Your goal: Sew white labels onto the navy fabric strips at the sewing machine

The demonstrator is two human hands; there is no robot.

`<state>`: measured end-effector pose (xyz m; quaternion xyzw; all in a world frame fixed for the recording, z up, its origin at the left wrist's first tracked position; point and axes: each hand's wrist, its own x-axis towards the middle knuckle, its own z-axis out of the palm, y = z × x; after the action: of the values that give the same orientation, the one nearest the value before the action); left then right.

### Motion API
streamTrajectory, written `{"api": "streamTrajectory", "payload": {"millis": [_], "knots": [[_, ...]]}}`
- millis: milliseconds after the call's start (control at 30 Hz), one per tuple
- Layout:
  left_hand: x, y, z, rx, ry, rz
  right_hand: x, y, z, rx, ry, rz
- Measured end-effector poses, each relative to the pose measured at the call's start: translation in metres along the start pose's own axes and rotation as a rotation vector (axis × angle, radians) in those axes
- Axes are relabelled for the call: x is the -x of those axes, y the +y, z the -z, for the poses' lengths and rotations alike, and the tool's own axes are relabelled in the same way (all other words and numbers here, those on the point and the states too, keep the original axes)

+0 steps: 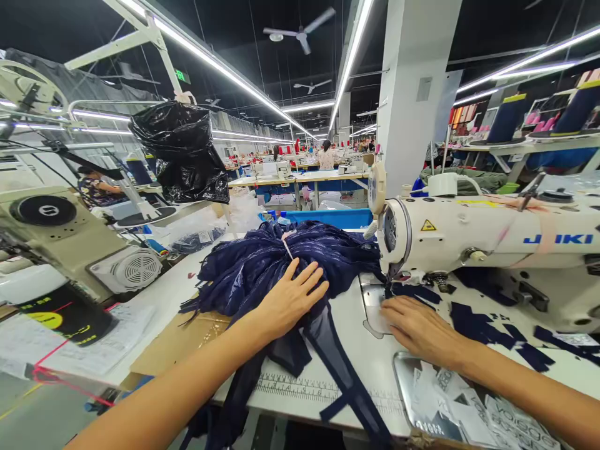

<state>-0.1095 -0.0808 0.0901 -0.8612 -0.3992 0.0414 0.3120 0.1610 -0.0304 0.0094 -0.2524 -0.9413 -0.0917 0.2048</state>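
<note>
My left hand (290,300) lies with its fingers spread on a heaped bundle of navy sheer garment pieces (253,265), bound near its top by a pale tie (287,245). A navy strap-like length (344,369) hangs from the bundle over the table's front edge. My right hand (417,325) is at the metal needle plate (375,300) of a white sewing machine (450,231), beside the presser foot (389,289). Its fingers are together and bent, and their tips are close to a dark scrap at the foot. What they pinch, if anything, is hidden.
Navy fabric scraps (482,325) lie right of the needle. A tray (404,375) of printed white labels (469,400) sits at the front right. A ruler tape (300,387) runs along the table edge. Another machine (94,237) and a black plastic bag (182,150) are at left.
</note>
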Motion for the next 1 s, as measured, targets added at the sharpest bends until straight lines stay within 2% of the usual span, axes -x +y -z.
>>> {"api": "streamTrajectory", "payload": {"millis": [133, 233, 300, 367, 467, 533, 600, 700, 733, 867, 1000], "knots": [[-0.001, -0.01, -0.003, 0.075, -0.129, 0.029, -0.036, -0.028, -0.011, -0.277, -0.015, -0.029], [0.013, 0.001, -0.007, 0.167, -0.174, 0.053, -0.052, -0.038, -0.022, -0.451, -0.015, -0.12], [0.031, 0.023, -0.008, 0.206, -0.112, 0.048, -0.057, -0.042, -0.028, -0.539, -0.009, -0.204], [0.047, 0.053, -0.007, 0.266, 0.193, 0.074, -0.063, -0.043, -0.034, -0.584, -0.005, -0.277], [0.051, 0.089, -0.003, 0.269, 0.457, 0.069, -0.082, -0.04, -0.043, -0.607, -0.003, -0.296], [0.037, 0.093, -0.002, 0.269, 0.46, 0.075, -0.105, -0.033, -0.05, -0.632, 0.005, -0.277], [0.013, 0.08, -0.008, 0.271, 0.302, 0.116, -0.129, -0.022, -0.057, -0.675, 0.012, -0.303], [-0.022, 0.041, -0.024, 0.273, 0.007, 0.183, -0.155, -0.004, -0.065, -0.753, -0.023, -0.415], [-0.031, 0.027, -0.03, 0.278, -0.038, 0.199, -0.158, 0.001, -0.067, -0.774, -0.037, -0.443], [-0.055, -0.009, -0.047, 0.249, -0.023, 0.174, -0.142, 0.011, -0.063, -0.8, -0.012, -0.466], [-0.072, -0.021, -0.058, 0.245, 0.015, 0.154, -0.095, 0.013, -0.036, -0.732, -0.004, -0.513]]}}
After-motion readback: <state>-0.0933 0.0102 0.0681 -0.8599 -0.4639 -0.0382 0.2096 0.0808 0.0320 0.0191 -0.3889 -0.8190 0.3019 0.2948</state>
